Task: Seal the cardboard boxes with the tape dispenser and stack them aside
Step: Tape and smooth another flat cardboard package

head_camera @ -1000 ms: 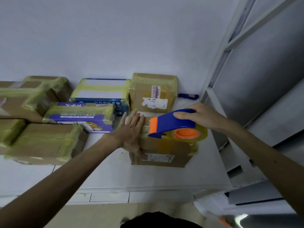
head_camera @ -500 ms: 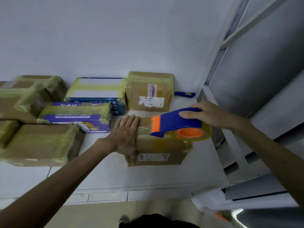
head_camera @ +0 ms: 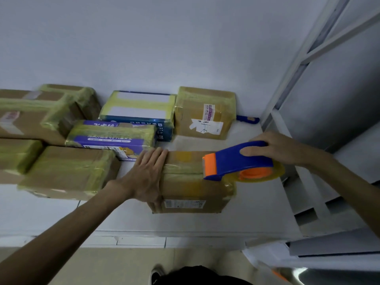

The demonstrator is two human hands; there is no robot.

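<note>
The left hand [head_camera: 147, 177] lies flat, grip released, pressing the left end of the cardboard box [head_camera: 191, 190] on the desk's [head_camera: 257, 212] near right. The right hand's [head_camera: 281, 149] grip clasps the tape dispenser [head_camera: 236, 161], whose orange nose sits on the box top.

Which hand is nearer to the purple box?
Left. The left hand lies flat on the left end of the front box, just beside the purple box. The right hand holds the dispenser over its right end, farther away.
</note>
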